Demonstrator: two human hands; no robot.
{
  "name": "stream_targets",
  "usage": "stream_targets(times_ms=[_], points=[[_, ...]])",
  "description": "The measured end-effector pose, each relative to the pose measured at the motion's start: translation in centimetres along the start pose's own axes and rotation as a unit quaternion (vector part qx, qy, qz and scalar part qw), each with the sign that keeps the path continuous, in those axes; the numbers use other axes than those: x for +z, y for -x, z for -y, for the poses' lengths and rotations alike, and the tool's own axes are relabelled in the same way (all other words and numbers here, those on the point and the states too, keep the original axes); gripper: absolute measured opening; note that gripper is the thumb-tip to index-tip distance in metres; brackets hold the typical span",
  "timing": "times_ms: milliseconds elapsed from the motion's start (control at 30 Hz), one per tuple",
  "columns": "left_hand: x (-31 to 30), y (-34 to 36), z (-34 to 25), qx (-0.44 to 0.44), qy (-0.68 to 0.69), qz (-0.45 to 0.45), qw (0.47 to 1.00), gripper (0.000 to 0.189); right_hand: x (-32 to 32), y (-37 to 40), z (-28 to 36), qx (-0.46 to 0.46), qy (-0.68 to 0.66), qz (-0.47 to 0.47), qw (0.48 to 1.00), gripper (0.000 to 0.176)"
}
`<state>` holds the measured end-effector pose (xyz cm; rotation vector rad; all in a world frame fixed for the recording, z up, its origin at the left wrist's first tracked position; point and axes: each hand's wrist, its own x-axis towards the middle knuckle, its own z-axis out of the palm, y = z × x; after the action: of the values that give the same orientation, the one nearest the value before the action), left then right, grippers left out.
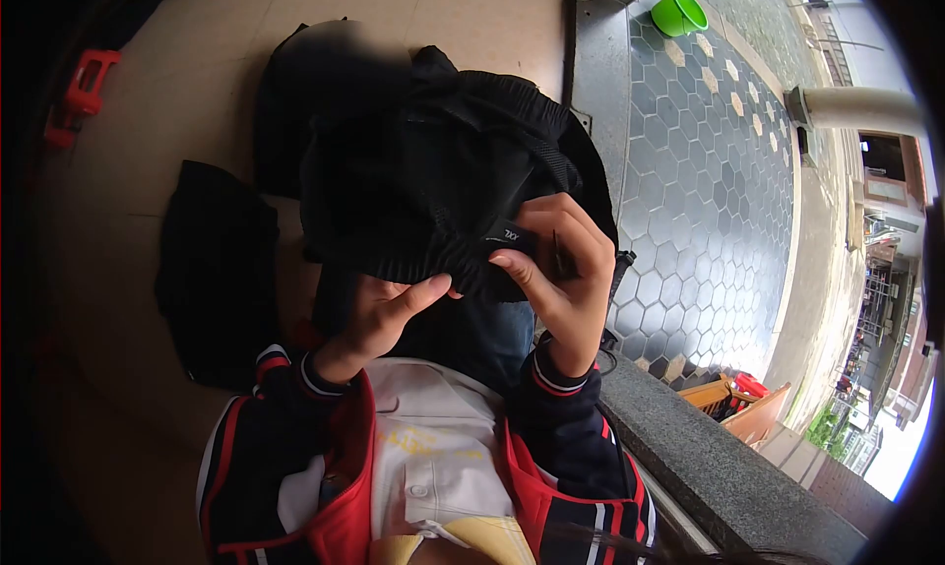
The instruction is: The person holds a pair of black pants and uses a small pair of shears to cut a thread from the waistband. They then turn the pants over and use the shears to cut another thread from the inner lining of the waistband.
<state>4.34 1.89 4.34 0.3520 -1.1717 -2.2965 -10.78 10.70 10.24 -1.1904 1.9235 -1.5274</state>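
Note:
Black pants (394,181) with a gathered elastic waistband lie bunched over my lap, the waist opening facing me. My left hand (379,319) is closed on the near edge of the waistband, thumb on top and the other fingers mostly hidden below. My right hand (571,270) pinches the waistband beside a small black label (507,234) with white lettering that looks like XXL. A thin dark thing shows by the right hand's fingers; I cannot make out what it is.
Another dark cloth piece (217,270) lies at left on the pale tiled floor (197,63). A red plastic stool (89,83) stands at far left. A stone ledge (709,467) runs along the right; beyond it are hexagonal paving (709,201) and a green bucket (679,12).

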Motion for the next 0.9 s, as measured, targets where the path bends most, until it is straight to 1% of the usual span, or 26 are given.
stream_targets(times_ms=[67, 100, 167, 200, 233, 267, 300, 333, 367, 400, 467, 500, 600, 667, 700, 733, 800, 833, 867, 900], points=[[-0.2, 0.1, 0.2, 0.003, -0.007, -0.002, 1.000, 0.028, 0.1, 0.1, -0.1, -0.053, 0.013, -0.010, 0.998, 0.022], [-0.1, 0.2, 0.1, 0.003, -0.007, -0.002, 1.000, 0.028, 0.1, 0.2, -0.2, -0.053, 0.013, -0.010, 0.998, 0.022], [0.3, 0.3, 0.0, -0.019, -0.014, -0.054, 0.998, 0.030, 0.3, 0.5, -0.5, -0.153, 0.097, -0.035, 0.983, 0.021], [0.4, 0.2, 0.2, -0.018, -0.013, -0.055, 0.998, 0.030, 0.5, 0.5, -1.2, -0.205, 0.113, -0.056, 0.971, 0.021], [0.4, 0.1, 0.6, 0.006, -0.015, -0.051, 0.999, 0.030, 0.5, 0.5, -1.2, -0.205, 0.113, -0.055, 0.971, 0.021], [0.4, 0.0, 0.9, 0.029, -0.018, -0.047, 0.998, 0.031, 0.5, 0.7, -1.1, -0.243, 0.138, -0.065, 0.958, 0.022], [0.4, 0.0, 0.9, 0.029, -0.018, -0.048, 0.998, 0.031, 0.5, 0.7, -1.1, -0.280, 0.163, -0.075, 0.943, 0.023], [0.4, 0.1, 1.0, 0.004, -0.009, -0.056, 0.998, 0.030, 0.8, 0.7, -1.2, -0.306, 0.178, -0.096, 0.930, 0.025], [0.3, 0.1, 1.1, -0.021, -0.001, -0.064, 0.998, 0.030, 0.6, 0.8, -1.1, -0.306, 0.177, -0.096, 0.930, 0.025], [0.3, 0.1, 1.2, -0.021, -0.001, -0.064, 0.998, 0.030, 0.4, 1.0, -0.9, -0.320, 0.208, -0.080, 0.921, 0.023], [0.0, 0.2, 1.5, 0.020, -0.020, -0.041, 0.999, 0.029, 0.4, 1.3, -0.6, -0.345, 0.244, -0.061, 0.904, 0.021], [0.1, 0.2, 1.5, 0.020, -0.021, -0.042, 0.999, 0.029, 0.5, 1.6, -0.6, -0.344, 0.243, -0.061, 0.905, 0.021], [0.3, 0.1, 1.8, 0.012, -0.034, -0.061, 0.998, 0.027, 0.9, 2.6, -1.5, -0.393, 0.282, -0.081, 0.872, 0.022], [0.5, 0.2, 2.5, 0.027, 0.008, -0.101, 0.995, 0.025, 1.1, 3.1, -2.1, -0.387, 0.275, -0.090, 0.875, 0.019], [0.6, 0.2, 2.4, 0.027, 0.008, -0.101, 0.994, 0.025, 1.1, 3.2, -2.2, -0.381, 0.270, -0.098, 0.879, 0.022], [0.7, 0.1, 2.3, 0.015, -0.010, -0.098, 0.995, 0.024, 1.0, 3.1, -2.2, -0.381, 0.271, -0.098, 0.879, 0.022], [0.6, 0.2, 2.2, 0.003, -0.027, -0.093, 0.995, 0.023, 0.8, 3.0, -2.1, -0.324, 0.215, -0.101, 0.916, 0.020], [0.2, 0.4, 2.0, -0.006, -0.056, -0.062, 0.996, 0.024, 0.9, 2.8, -2.2, -0.324, 0.215, -0.102, 0.916, 0.020], [0.1, 0.5, 1.8, -0.014, -0.086, -0.029, 0.996, 0.024, 1.2, 2.6, -2.3, -0.270, 0.180, -0.117, 0.939, 0.020], [0.2, 0.5, 1.9, -0.013, -0.087, -0.028, 0.996, 0.024, 1.3, 2.5, -2.4, -0.216, 0.143, -0.132, 0.957, 0.021]])
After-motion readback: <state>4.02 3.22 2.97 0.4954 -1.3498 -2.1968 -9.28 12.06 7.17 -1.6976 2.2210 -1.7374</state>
